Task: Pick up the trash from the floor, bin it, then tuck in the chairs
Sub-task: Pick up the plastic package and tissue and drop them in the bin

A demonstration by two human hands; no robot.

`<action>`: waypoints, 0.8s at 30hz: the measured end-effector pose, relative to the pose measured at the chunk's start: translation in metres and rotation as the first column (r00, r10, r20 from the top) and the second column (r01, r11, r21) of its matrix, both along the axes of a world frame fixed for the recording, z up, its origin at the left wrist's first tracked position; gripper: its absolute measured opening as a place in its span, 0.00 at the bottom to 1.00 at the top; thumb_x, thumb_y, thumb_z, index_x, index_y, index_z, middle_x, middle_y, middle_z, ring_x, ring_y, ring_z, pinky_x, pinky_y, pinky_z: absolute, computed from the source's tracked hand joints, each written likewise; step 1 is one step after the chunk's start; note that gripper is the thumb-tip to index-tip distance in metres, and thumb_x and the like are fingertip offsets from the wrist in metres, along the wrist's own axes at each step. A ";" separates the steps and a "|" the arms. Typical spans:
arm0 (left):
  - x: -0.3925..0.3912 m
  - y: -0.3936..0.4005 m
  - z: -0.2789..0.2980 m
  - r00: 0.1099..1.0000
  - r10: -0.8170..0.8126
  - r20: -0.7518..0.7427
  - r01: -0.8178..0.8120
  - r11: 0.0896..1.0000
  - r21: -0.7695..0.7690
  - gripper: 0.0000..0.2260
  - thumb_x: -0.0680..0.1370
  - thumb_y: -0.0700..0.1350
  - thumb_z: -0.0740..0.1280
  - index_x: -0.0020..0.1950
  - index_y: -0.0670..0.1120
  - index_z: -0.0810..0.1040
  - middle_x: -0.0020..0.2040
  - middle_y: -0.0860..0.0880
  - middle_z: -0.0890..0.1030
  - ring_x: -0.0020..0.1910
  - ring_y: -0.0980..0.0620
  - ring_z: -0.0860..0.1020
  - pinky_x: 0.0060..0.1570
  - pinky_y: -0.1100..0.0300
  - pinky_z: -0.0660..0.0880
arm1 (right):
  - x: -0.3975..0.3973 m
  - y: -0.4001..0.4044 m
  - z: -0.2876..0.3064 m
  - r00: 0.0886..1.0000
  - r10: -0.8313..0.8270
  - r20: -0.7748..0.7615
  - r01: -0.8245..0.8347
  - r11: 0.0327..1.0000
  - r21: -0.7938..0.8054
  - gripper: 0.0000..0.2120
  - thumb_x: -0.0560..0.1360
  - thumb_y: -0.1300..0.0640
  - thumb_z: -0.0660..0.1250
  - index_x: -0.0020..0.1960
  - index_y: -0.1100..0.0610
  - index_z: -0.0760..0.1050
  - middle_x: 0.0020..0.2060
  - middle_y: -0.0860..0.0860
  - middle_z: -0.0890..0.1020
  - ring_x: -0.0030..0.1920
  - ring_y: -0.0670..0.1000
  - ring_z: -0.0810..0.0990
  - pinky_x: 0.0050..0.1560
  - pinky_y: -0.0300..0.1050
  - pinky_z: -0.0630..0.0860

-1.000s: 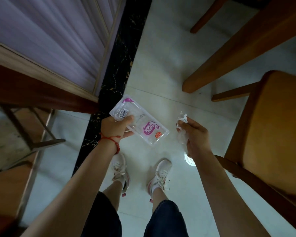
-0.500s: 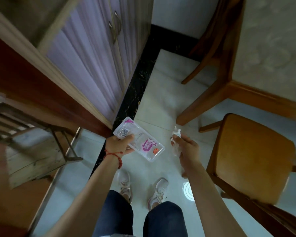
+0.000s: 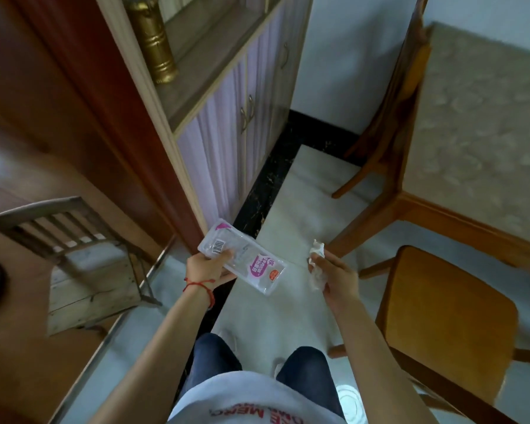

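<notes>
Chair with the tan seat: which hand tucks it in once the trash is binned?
Right, probably. The chair stands just off the right hand, which holds only a tissue. The left hand, holding the wrapper, would have to cross over.

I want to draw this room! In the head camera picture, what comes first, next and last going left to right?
Slatted wooden rack → left hand → plastic wrapper → crumpled tissue → right hand → wooden chair.

On the clear plastic packet (image 3: 242, 261) at the frame's centre you see a barcode and pink printing too small to read. Your white shirt (image 3: 251, 402), bottom centre, carries red letters, upside down, partly "MERC".
</notes>
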State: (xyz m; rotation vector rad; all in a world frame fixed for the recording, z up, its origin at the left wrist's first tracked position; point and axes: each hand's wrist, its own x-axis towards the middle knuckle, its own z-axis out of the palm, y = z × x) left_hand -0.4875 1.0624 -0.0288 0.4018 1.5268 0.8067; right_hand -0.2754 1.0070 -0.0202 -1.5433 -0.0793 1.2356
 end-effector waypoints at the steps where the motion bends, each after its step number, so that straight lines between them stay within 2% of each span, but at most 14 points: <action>1: -0.003 -0.006 0.002 1.000 0.023 -0.007 -0.023 1.000 0.011 0.04 0.71 0.35 0.69 0.40 0.42 0.76 0.41 0.42 0.81 0.41 0.44 0.81 0.43 0.48 0.78 | -0.002 -0.001 0.003 1.000 0.021 -0.010 -0.021 1.000 0.007 0.06 0.68 0.69 0.70 0.44 0.63 0.80 0.36 0.54 0.82 0.36 0.52 0.80 0.37 0.39 0.79; 5: -0.011 -0.039 0.010 0.991 0.130 -0.035 -0.128 0.991 0.044 0.03 0.72 0.38 0.69 0.41 0.43 0.76 0.43 0.42 0.81 0.42 0.44 0.81 0.42 0.49 0.79 | -0.007 -0.005 0.010 0.987 0.162 -0.015 -0.162 0.987 0.021 0.05 0.69 0.70 0.69 0.45 0.65 0.78 0.37 0.56 0.80 0.37 0.54 0.79 0.36 0.40 0.77; 8: -0.009 -0.073 0.014 0.969 0.233 -0.083 -0.228 0.971 0.064 0.03 0.72 0.40 0.69 0.41 0.45 0.76 0.45 0.42 0.81 0.41 0.45 0.81 0.40 0.51 0.79 | -0.006 -0.014 0.013 0.968 0.249 -0.020 -0.248 0.968 0.037 0.04 0.68 0.71 0.69 0.41 0.64 0.78 0.34 0.56 0.80 0.36 0.54 0.78 0.41 0.44 0.77; 11: -0.002 -0.110 0.016 0.932 0.353 -0.084 -0.349 0.935 0.055 0.04 0.71 0.39 0.70 0.43 0.42 0.77 0.49 0.38 0.81 0.47 0.40 0.80 0.50 0.43 0.78 | -0.004 -0.028 0.013 0.940 0.342 0.013 -0.342 0.940 0.007 0.05 0.68 0.69 0.71 0.41 0.62 0.79 0.35 0.53 0.82 0.35 0.52 0.80 0.40 0.41 0.79; 13: 0.001 -0.137 0.018 0.902 0.423 -0.083 -0.420 0.906 0.055 0.08 0.70 0.39 0.71 0.47 0.39 0.78 0.50 0.37 0.81 0.48 0.38 0.81 0.51 0.43 0.77 | -0.004 -0.038 0.011 0.910 0.413 0.036 -0.413 0.911 -0.020 0.06 0.68 0.68 0.71 0.44 0.62 0.80 0.35 0.53 0.82 0.36 0.51 0.80 0.40 0.41 0.77; 16: 0.001 -0.179 0.020 0.865 0.499 -0.061 -0.496 0.867 0.050 0.07 0.70 0.40 0.71 0.45 0.39 0.78 0.49 0.37 0.81 0.46 0.39 0.81 0.47 0.46 0.78 | -0.011 -0.054 0.009 0.842 0.538 0.033 -0.537 0.843 -0.031 0.09 0.69 0.68 0.70 0.48 0.63 0.79 0.36 0.54 0.81 0.36 0.51 0.78 0.44 0.44 0.76; 19: -0.005 -0.218 0.019 0.811 0.583 -0.052 -0.583 0.813 0.016 0.06 0.71 0.40 0.71 0.45 0.40 0.77 0.49 0.37 0.80 0.46 0.39 0.80 0.44 0.47 0.79 | -0.023 -0.074 0.010 0.773 0.634 0.033 -0.633 0.773 -0.040 0.07 0.69 0.68 0.70 0.46 0.60 0.79 0.37 0.55 0.81 0.38 0.52 0.79 0.47 0.48 0.76; 21: -0.010 -0.243 0.019 0.767 0.641 -0.043 -0.641 0.768 0.010 0.05 0.70 0.38 0.71 0.43 0.40 0.76 0.50 0.36 0.80 0.46 0.38 0.80 0.38 0.49 0.81 | -0.033 -0.088 0.010 0.724 0.689 0.023 -0.689 0.724 -0.028 0.09 0.69 0.67 0.70 0.49 0.62 0.79 0.39 0.56 0.81 0.38 0.52 0.78 0.45 0.47 0.77; 24: -0.018 -0.280 0.019 0.680 0.733 0.027 -0.734 0.680 0.015 0.04 0.70 0.35 0.70 0.39 0.39 0.76 0.49 0.36 0.79 0.44 0.38 0.79 0.27 0.53 0.80 | -0.051 -0.108 0.010 0.654 0.756 -0.008 -0.756 0.654 -0.002 0.09 0.70 0.68 0.69 0.50 0.63 0.77 0.37 0.56 0.80 0.35 0.51 0.77 0.37 0.41 0.78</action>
